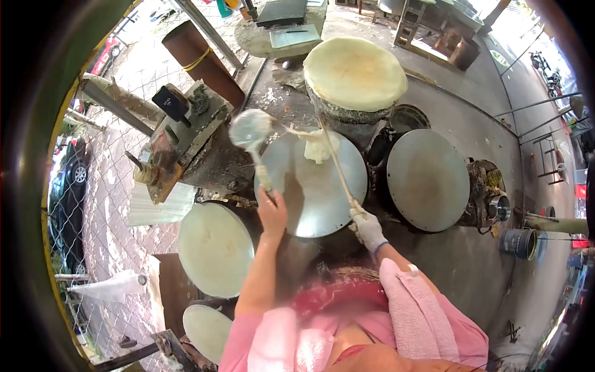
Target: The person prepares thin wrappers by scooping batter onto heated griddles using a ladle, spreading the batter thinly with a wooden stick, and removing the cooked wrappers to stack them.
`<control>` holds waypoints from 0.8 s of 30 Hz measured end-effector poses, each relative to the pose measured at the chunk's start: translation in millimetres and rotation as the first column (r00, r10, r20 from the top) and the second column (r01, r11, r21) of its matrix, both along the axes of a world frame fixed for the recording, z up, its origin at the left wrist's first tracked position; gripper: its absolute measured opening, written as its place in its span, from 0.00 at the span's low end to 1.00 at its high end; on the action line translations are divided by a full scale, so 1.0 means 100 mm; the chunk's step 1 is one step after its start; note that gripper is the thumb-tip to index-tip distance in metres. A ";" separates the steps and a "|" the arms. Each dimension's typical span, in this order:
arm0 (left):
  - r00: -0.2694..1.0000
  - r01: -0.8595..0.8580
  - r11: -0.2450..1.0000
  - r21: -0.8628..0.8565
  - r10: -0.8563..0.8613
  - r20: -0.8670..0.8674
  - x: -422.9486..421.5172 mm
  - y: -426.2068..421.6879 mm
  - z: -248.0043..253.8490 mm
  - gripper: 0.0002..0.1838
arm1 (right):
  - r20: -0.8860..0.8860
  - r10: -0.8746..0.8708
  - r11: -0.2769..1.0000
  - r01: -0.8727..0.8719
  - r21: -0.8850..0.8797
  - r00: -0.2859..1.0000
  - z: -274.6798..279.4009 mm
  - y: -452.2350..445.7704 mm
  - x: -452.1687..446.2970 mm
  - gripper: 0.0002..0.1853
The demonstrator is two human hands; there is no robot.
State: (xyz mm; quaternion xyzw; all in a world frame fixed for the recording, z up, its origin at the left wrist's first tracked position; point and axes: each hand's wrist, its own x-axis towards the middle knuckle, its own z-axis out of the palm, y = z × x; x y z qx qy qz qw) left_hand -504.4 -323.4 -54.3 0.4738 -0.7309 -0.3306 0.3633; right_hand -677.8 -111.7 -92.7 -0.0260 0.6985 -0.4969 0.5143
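Note:
My bare left hand (271,214) is closed round the handle of a ladle (251,129), whose pale, batter-coated bowl is over the upper left edge of the middle round griddle (312,198). My right hand (367,228), in a white glove, grips a long thin wooden stick (338,164) that reaches up across the same griddle. Pale batter (318,149) lies near the griddle's top, beside the stick's upper part. The rest of this griddle's surface shows bare metal.
A pale round sheet (355,73) covers the griddle behind. Another griddle (429,180) stands at right, and two pale-topped ones (217,249) at lower left. A phone (170,103) is mounted at upper left near a rusty pipe (203,62). A bucket (518,243) is at right.

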 end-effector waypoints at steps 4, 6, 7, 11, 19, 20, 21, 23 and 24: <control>1.000 0.023 0.997 -0.071 -0.022 0.011 0.42 -0.17 0.15 0.21 | -0.317 0.000 0.999 -0.010 -0.031 0.948 0.00 -0.19 0.13 0.29; 0.997 0.063 0.986 0.152 -0.071 0.044 0.58 -0.17 0.20 0.17 | -0.488 0.009 0.998 0.019 0.053 0.873 0.15 -0.06 0.03 0.27; 0.994 0.075 0.963 0.258 -0.091 0.054 0.64 -0.15 0.23 0.16 | -0.373 -0.021 0.998 0.043 0.051 0.928 0.09 -0.03 0.01 0.26; 0.998 0.044 0.915 0.401 -0.056 0.018 0.88 0.20 0.14 0.11 | 0.048 0.074 0.996 -0.072 -0.044 0.996 0.02 -0.19 0.19 0.24; 0.923 -0.004 0.800 0.600 0.233 -0.305 1.16 0.60 0.40 0.09 | -0.376 0.091 0.983 -0.143 -0.111 0.922 -0.13 0.01 -0.62 0.23; 0.922 -0.018 0.789 0.614 0.250 -0.294 1.16 0.62 0.43 0.09 | -0.254 0.178 0.977 -0.202 -0.070 0.951 -0.19 -0.03 -0.64 0.23; 0.922 -0.028 0.778 0.628 0.262 -0.284 1.20 0.63 0.37 0.08 | -0.127 0.260 0.963 -0.266 -0.036 0.957 -0.02 -0.16 -0.58 0.23; 0.924 -0.082 0.788 0.611 0.290 -0.250 1.27 0.72 0.23 0.09 | -0.035 0.362 0.931 -0.363 -0.040 0.932 0.13 -0.30 -0.53 0.23; 0.924 -0.108 0.793 0.600 0.302 -0.233 1.28 0.75 0.21 0.09 | -0.074 0.385 0.918 -0.390 -0.070 0.920 0.12 -0.33 -0.53 0.23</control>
